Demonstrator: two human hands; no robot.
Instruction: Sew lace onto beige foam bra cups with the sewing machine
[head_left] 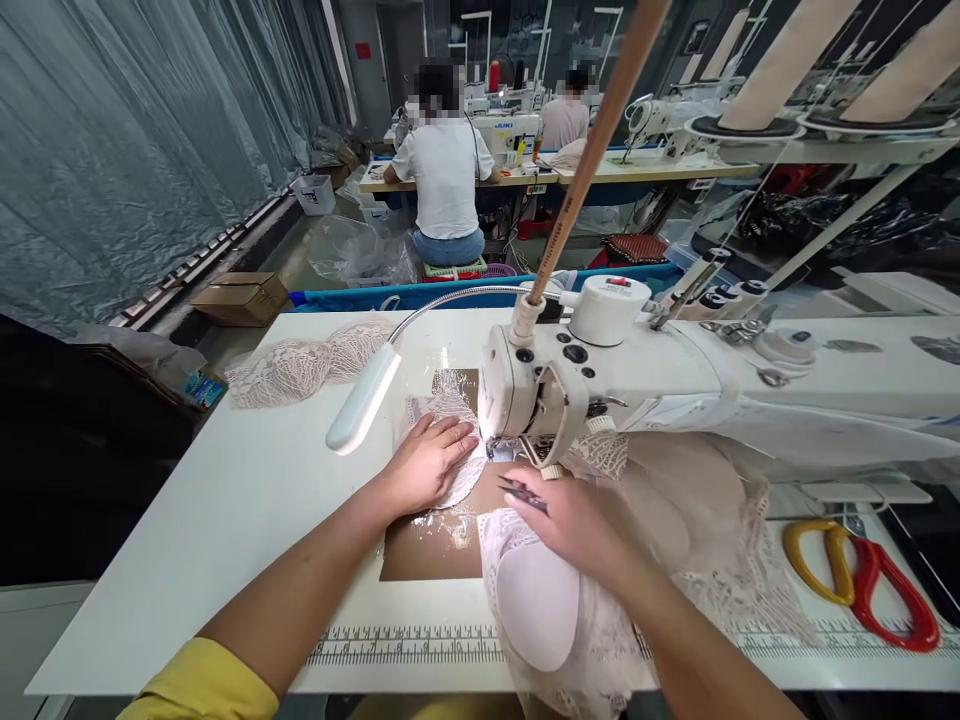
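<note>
My left hand (pixel 429 462) lies flat, fingers stretched, on a pale lace bra cup (pixel 459 490) beside the presser foot (pixel 501 450) of a white sewing machine (pixel 517 385). Just right of the foot, my right hand (pixel 574 515) is closed around small dark thread snips (pixel 523 493), their two pointed tips toward the needle area. Below that hand, a lace bra piece with a smooth white cup (pixel 538 605) hangs over the table's front edge. The palm hides much of the snips.
More beige lace fabric (pixel 697 500) is heaped under the machine arm. Red-and-yellow-handled scissors (pixel 885 590) lie at the right. Lace cups (pixel 289 372) rest at the table's back left. A lamp (pixel 365 400) on a bent neck overhangs the table. Two people sit at machines beyond.
</note>
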